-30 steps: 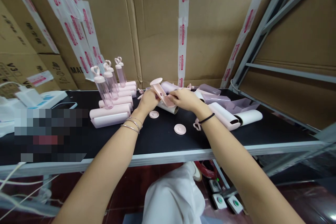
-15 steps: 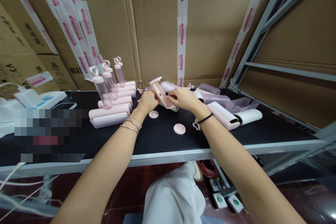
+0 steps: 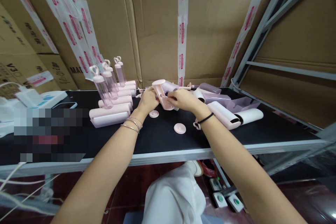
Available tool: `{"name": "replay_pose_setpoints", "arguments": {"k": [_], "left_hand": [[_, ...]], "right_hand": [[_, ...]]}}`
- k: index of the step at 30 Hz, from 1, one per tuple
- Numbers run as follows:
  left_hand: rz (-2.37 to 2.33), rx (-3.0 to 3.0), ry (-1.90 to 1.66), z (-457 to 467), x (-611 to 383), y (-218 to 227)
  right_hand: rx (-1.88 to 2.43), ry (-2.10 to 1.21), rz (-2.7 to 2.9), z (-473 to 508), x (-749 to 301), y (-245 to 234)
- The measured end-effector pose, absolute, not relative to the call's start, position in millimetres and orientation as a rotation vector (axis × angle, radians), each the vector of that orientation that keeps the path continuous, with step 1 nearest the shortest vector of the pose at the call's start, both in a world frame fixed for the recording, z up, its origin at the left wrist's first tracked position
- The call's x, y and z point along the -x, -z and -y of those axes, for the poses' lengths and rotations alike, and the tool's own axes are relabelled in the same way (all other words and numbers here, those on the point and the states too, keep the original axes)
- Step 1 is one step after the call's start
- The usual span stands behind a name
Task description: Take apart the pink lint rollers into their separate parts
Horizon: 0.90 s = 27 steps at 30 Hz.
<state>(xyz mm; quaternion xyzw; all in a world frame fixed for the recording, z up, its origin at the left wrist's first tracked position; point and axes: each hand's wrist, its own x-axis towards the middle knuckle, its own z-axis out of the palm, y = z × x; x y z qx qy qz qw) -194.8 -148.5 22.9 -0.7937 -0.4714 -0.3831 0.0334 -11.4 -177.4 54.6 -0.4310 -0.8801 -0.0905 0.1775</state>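
A pink open-sided lint roller housing (image 3: 164,100) is held up above the black table, its rounded end toward the back. My left hand (image 3: 148,101) grips it from the left side, fingers wrapped behind it. Against its inside, the fingers of my right hand (image 3: 183,98) are pressed together; whatever they pinch is too small to make out. Two round pink end caps lie below my hands: a smaller cap (image 3: 153,113) close to my left wrist, a larger cap (image 3: 180,128) nearer the table edge.
Pink rollers (image 3: 110,112) with upright clear-tube handles (image 3: 102,89) stand in a row at left. White sticky-paper rolls (image 3: 250,116) and lilac covers (image 3: 243,105) lie at right. A white power strip (image 3: 54,99) sits far left. Cardboard (image 3: 157,24) walls the back.
The pink housing has tilted, its far rounded end swinging a little to the right and down. Both hands stay at nearly the same place.
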Motion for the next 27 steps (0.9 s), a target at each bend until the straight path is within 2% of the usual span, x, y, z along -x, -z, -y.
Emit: {"name": "replay_pose_setpoints", "arguments": {"k": [10, 16, 27], "left_hand": [[1.193, 2.503, 1.226, 141.7, 198.3, -18.6], [1.305, 2.466, 1.189, 144.5, 199.0, -20.7], [1.511, 2.386, 0.705, 160.9, 195.0, -29.8]], "right_hand": [[1.212, 0.199, 2.560, 176.4, 10.9, -55.1], [1.265, 0.231, 2.577, 181.5, 13.5, -57.0], [1.219, 0.141, 2.633, 181.2, 14.0, -54.0]]}}
